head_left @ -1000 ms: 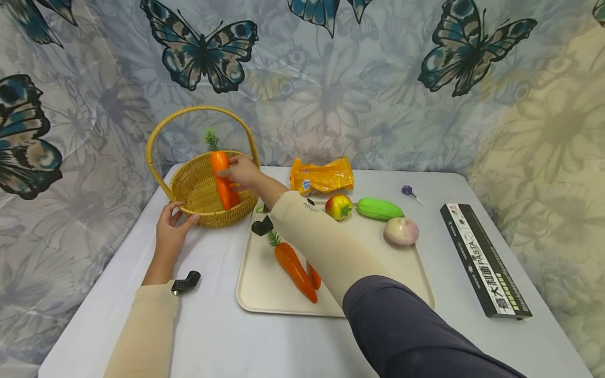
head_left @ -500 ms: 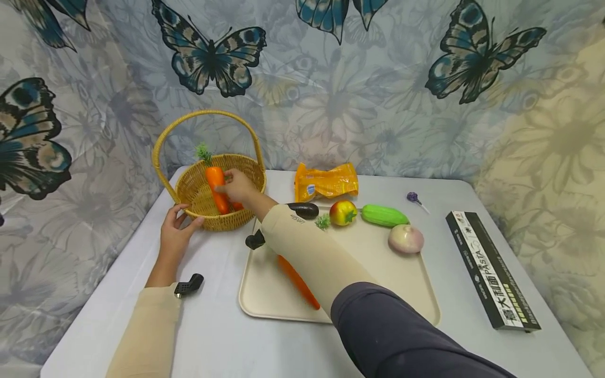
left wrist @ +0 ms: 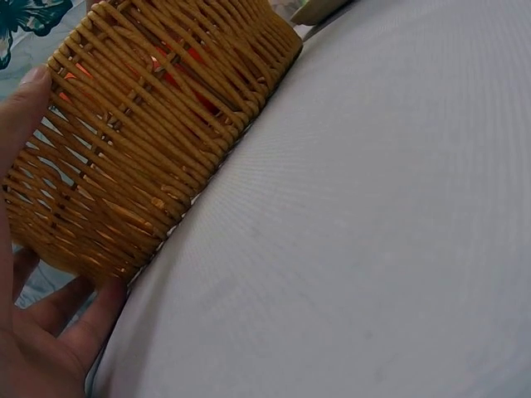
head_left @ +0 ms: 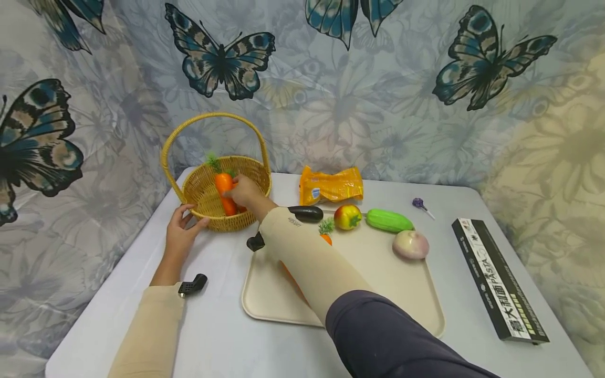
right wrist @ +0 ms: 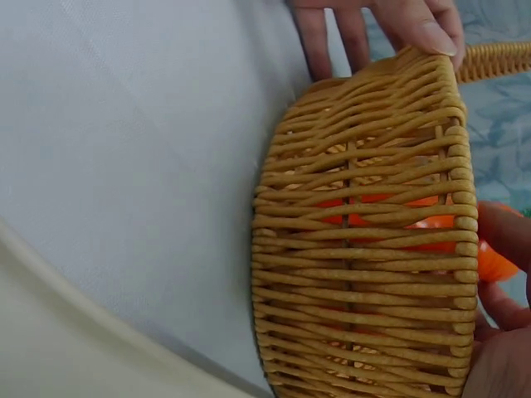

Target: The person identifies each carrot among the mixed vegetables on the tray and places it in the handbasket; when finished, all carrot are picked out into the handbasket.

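Observation:
At the back left of the table stands a yellow wicker basket [head_left: 208, 223] with a tall hoop handle. My left hand [head_left: 181, 233] grips its near left side, the thumb at the rim and the fingers low against the wicker [left wrist: 149, 149]. Inside the basket, my right hand [head_left: 249, 192] pinches an orange carrot [head_left: 224, 184] with a green leafy top, its tip down by the near wall. More orange shows beside it, partly hidden by the fingers. Through the weave in the right wrist view, orange [right wrist: 382, 220] is visible too.
A beige tray [head_left: 264, 316] holds an eggplant [head_left: 309, 213], a red-yellow apple-like fruit [head_left: 347, 217], a green cucumber-like vegetable [head_left: 388, 220], a pinkish onion-like bulb [head_left: 410, 244] and carrots [head_left: 326, 239] partly under my right sleeve. Around it lie an orange packet [head_left: 331, 186], a lollipop [head_left: 418, 202] and a black pasta box [head_left: 500, 281].
My right hand has lowered the carrot deeper into the basket, and its leafy top has sunk towards the rim. My left hand keeps its place on the basket. The head view has shifted slightly.

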Demonstrator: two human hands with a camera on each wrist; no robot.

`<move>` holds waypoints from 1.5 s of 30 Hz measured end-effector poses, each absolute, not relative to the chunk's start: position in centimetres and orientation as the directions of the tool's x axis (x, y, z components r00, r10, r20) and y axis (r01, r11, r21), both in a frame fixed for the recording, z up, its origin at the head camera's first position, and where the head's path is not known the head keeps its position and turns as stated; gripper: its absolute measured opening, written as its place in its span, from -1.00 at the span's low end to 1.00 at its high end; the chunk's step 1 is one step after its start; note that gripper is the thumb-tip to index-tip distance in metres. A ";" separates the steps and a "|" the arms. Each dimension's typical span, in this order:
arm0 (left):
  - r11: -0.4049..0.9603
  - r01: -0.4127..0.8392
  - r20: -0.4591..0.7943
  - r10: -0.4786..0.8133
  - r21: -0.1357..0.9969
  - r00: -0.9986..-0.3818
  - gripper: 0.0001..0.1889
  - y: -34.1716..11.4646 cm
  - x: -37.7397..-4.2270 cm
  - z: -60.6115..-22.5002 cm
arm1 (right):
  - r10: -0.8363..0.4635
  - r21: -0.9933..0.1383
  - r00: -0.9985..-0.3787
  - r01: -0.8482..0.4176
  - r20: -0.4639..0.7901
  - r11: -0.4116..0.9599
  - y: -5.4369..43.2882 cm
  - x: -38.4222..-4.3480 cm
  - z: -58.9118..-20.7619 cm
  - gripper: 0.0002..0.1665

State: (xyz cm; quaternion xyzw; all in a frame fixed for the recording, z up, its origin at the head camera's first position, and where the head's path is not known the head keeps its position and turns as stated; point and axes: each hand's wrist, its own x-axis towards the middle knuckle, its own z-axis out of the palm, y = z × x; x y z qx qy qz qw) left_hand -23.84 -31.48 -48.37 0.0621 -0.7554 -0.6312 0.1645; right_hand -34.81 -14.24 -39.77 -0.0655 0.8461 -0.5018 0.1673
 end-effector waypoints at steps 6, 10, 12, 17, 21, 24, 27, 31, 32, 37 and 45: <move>0.213 0.094 0.156 -0.296 0.973 -0.942 -0.28 -30.9 -23.9 -49.0 | -0.249 -0.809 -0.941 0.044 -0.231 0.586 -13.5 -34.5 -40.1 -0.36; 0.217 0.096 0.159 -0.295 0.971 -0.942 -0.27 -30.7 -24.1 -49.2 | -0.234 -0.794 -0.950 0.026 -0.209 0.608 -13.4 -34.3 -40.5 -0.36; 0.217 0.100 0.162 -0.292 0.971 -0.943 -0.27 -30.7 -24.2 -49.3 | -0.225 -0.788 -0.955 0.013 -0.191 0.615 -13.4 -34.3 -40.6 -0.36; 0.219 0.097 0.160 -0.290 0.971 -0.944 -0.27 -30.9 -23.9 -49.3 | -0.235 -0.822 -0.965 -0.038 -0.117 0.569 -12.9 -34.2 -40.7 -0.36; 0.200 0.087 0.144 -0.291 0.976 -0.946 -0.28 -31.1 -23.5 -49.4 | -0.297 -0.914 -0.952 -0.058 -0.071 0.403 -11.3 -33.6 -40.7 -0.38; 0.186 0.086 0.139 -0.290 0.979 -0.947 -0.29 -30.9 -23.2 -49.2 | -0.350 -0.958 -0.935 -0.053 -0.050 0.280 -9.5 -33.1 -40.4 -0.35; 0.186 0.092 0.143 -0.285 0.978 -0.948 -0.31 -30.3 -22.7 -48.2 | -0.385 -0.968 -0.923 -0.078 -0.019 0.236 -7.6 -32.9 -39.7 -0.36; 0.204 0.106 0.164 -0.290 0.973 -0.943 -0.31 -30.3 -23.0 -47.8 | -0.415 -0.966 -0.910 -0.106 -0.001 0.235 -5.4 -32.8 -38.3 -0.38; 0.206 0.112 0.170 -0.293 0.972 -0.941 -0.32 -30.5 -23.2 -48.0 | -0.422 -0.965 -0.907 -0.114 0.004 0.236 -4.9 -32.6 -38.0 -0.40; 0.215 0.124 0.187 -0.303 0.969 -0.935 -0.30 -31.4 -23.9 -48.7 | -0.443 -0.960 -0.896 -0.161 0.044 0.230 -2.7 -31.3 -37.2 -0.47; 0.215 0.102 0.166 -0.308 0.971 -0.937 -0.27 -31.6 -23.8 -48.4 | -0.397 -0.960 -0.916 -0.156 0.053 0.232 1.3 -28.2 -37.8 -0.53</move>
